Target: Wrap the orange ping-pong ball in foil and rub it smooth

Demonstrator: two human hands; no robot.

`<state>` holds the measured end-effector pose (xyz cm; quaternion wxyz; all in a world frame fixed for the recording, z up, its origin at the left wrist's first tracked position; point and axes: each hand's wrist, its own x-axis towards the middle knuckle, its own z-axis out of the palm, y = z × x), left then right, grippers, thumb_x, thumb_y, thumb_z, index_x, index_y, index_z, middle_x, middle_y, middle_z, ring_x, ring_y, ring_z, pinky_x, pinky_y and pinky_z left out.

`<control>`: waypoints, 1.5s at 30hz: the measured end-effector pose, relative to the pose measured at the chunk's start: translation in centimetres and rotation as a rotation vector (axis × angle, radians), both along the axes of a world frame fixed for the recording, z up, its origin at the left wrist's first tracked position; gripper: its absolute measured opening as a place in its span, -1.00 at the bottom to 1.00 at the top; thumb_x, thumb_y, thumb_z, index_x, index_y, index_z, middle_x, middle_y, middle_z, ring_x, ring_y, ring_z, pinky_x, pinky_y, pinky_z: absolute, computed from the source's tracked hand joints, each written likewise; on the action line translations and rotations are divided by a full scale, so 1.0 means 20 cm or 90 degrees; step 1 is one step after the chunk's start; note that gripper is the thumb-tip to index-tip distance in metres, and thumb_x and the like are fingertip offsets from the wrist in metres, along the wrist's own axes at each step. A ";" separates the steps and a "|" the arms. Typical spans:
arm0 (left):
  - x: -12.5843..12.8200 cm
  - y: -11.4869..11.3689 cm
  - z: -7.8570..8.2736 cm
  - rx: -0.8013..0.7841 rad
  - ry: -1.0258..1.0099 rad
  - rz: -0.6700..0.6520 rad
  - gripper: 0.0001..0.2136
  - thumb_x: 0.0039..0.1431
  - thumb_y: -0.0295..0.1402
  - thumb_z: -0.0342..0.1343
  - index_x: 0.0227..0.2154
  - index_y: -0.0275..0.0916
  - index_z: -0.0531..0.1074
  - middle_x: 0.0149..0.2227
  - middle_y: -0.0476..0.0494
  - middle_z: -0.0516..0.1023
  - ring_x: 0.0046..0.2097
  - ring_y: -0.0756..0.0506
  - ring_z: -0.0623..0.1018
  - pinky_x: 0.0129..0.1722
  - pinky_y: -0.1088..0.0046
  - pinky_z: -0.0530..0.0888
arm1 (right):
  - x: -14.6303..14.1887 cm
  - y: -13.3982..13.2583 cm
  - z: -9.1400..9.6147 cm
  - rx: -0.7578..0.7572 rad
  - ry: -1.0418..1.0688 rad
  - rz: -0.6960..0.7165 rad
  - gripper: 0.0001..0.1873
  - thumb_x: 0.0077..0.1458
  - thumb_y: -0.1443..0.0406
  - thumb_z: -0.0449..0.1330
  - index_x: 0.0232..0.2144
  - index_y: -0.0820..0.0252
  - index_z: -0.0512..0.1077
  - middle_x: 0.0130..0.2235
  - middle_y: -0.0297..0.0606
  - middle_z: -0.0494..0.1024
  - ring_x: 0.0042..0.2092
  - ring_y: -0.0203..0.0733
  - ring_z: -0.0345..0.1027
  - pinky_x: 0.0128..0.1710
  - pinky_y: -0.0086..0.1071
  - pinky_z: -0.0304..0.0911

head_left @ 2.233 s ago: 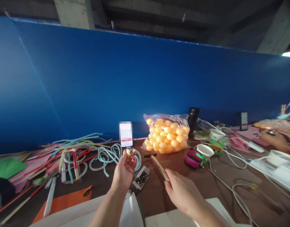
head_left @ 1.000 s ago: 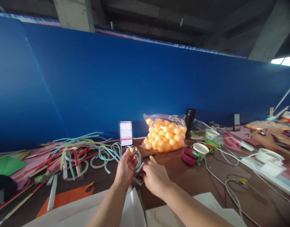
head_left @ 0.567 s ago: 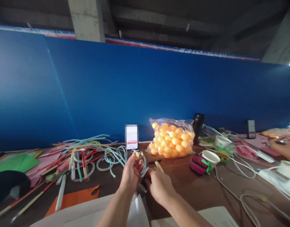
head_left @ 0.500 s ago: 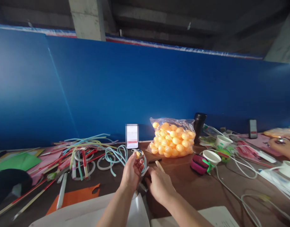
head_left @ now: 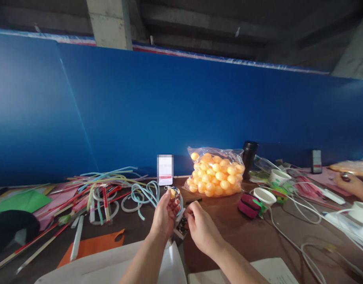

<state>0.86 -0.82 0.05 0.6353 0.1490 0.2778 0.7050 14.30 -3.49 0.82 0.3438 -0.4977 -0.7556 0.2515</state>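
Near the middle of the table, my left hand (head_left: 164,215) is closed around a small orange ball with shiny, dark-and-silver parts (head_left: 175,192), held up between thumb and fingers. My right hand (head_left: 201,227) is just to the right, its thumb and fingertips bent together in a pinch. Whatever may be between those fingertips is too small to make out. A small open box (head_left: 180,232) with dark, shiny bits in it lies below the fingertips, partly covered by the hand. Behind my left hand are coiled light-blue tubes (head_left: 144,194).
A clear bag of orange balls (head_left: 215,175) stands behind, beside a black bottle (head_left: 250,157). A phone (head_left: 165,169) leans on the blue wall. Strips and tubes (head_left: 106,203) crowd the left; paper cups (head_left: 264,196), a purple pouch (head_left: 249,205) and cables lie right. Another person's hand (head_left: 351,183) is far right.
My right hand has lifted and turned, its fingertips drawn together, uncovering the small box. A pale, narrow shape beside that hand no longer shows. My left hand stays nearly still with the ball.
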 end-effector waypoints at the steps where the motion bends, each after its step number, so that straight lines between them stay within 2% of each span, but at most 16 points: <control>1: 0.00 0.00 0.00 0.002 0.001 0.002 -0.83 0.10 -0.33 0.22 -0.30 -0.30 0.44 -0.40 -0.11 0.53 -0.47 0.04 0.50 -0.51 0.58 0.47 | 0.01 0.00 0.01 -0.019 0.042 0.008 -0.87 0.22 0.39 -0.01 -0.37 0.14 0.28 -0.31 -0.21 0.51 -0.27 -0.10 0.46 -0.32 -0.33 0.36; 4: 0.00 -0.01 0.01 0.014 0.010 0.004 -0.83 0.07 -0.35 0.23 -0.29 -0.29 0.43 -0.37 -0.12 0.53 -0.45 0.03 0.51 -0.48 0.57 0.47 | 0.02 0.00 0.04 -0.083 0.177 0.027 -0.84 0.25 0.25 0.00 -0.40 0.11 0.23 -0.46 -0.35 0.46 -0.48 -0.21 0.43 -0.53 -0.41 0.36; 6: 0.01 -0.01 0.01 0.037 0.018 -0.002 -0.84 0.07 -0.37 0.24 -0.29 -0.29 0.43 -0.35 -0.13 0.54 -0.41 0.02 0.52 -0.42 0.56 0.49 | 0.02 0.01 0.06 -0.122 0.267 0.033 -0.79 0.21 0.15 0.07 -0.40 0.12 0.25 -0.50 -0.40 0.43 -0.52 -0.25 0.40 -0.54 -0.42 0.39; 9: 0.01 -0.01 0.00 0.073 0.024 -0.024 -0.85 0.07 -0.39 0.23 -0.29 -0.29 0.43 -0.33 -0.12 0.54 -0.36 0.01 0.54 -0.34 0.54 0.50 | 0.02 0.02 0.09 -0.178 0.389 0.039 -0.69 0.10 0.05 0.20 -0.39 0.17 0.32 -0.49 -0.41 0.43 -0.48 -0.27 0.39 -0.51 -0.43 0.42; 18: 0.01 -0.03 0.01 0.104 0.039 -0.070 -0.74 0.08 -0.40 0.24 -0.13 -0.25 0.46 -0.29 -0.12 0.56 -0.30 0.00 0.58 -0.21 0.48 0.53 | 0.04 0.04 0.10 -0.304 0.652 0.070 -0.64 -0.04 0.09 0.38 -0.46 0.23 0.39 -0.52 -0.46 0.39 -0.54 -0.45 0.22 -0.59 -0.64 0.24; 25: 0.00 -0.02 0.00 0.116 0.089 -0.080 -0.65 0.05 -0.38 0.27 -0.07 -0.20 0.44 -0.16 -0.13 0.57 -0.15 -0.04 0.59 -0.06 0.46 0.49 | 0.05 0.06 0.08 -0.351 0.710 0.075 -0.69 -0.11 0.15 0.45 -0.51 0.28 0.49 -0.56 -0.43 0.42 -0.56 -0.48 0.22 -0.61 -0.67 0.22; 31: 0.02 -0.03 0.00 0.142 0.134 -0.081 -0.61 -0.01 -0.39 0.31 -0.08 -0.19 0.43 -0.19 -0.08 0.55 -0.25 0.01 0.58 -0.13 0.47 0.49 | 0.04 0.06 0.08 -0.353 0.730 0.099 -0.73 -0.10 0.23 0.45 -0.34 0.26 0.58 -0.42 -0.33 0.53 -0.50 -0.46 0.27 -0.59 -0.66 0.26; 39: 0.06 -0.07 0.06 0.114 0.236 -0.086 -0.51 -0.12 -0.30 0.37 -0.06 -0.17 0.43 -0.14 -0.13 0.54 -0.25 -0.06 0.57 -0.22 0.41 0.49 | 0.05 0.08 0.06 -0.329 0.746 0.097 -0.77 -0.08 0.26 0.44 -0.33 0.19 0.55 -0.40 -0.35 0.57 -0.51 -0.45 0.26 -0.62 -0.65 0.23; 42: 0.06 -0.07 0.04 0.106 0.290 -0.071 -0.51 -0.13 -0.28 0.37 -0.06 -0.15 0.44 -0.15 -0.11 0.55 -0.28 -0.03 0.56 -0.26 0.45 0.48 | 0.05 0.09 0.05 -0.327 0.746 0.092 -0.77 -0.08 0.26 0.43 -0.32 0.18 0.54 -0.40 -0.35 0.58 -0.52 -0.45 0.25 -0.63 -0.65 0.20; 45: 0.06 -0.05 0.00 0.150 0.350 -0.054 -0.51 -0.10 -0.28 0.35 -0.04 -0.15 0.43 -0.19 -0.11 0.56 -0.27 -0.03 0.55 -0.27 0.46 0.47 | 0.06 0.09 0.05 -0.323 0.746 0.088 -0.77 -0.09 0.26 0.43 -0.33 0.18 0.54 -0.41 -0.35 0.57 -0.53 -0.45 0.24 -0.64 -0.64 0.19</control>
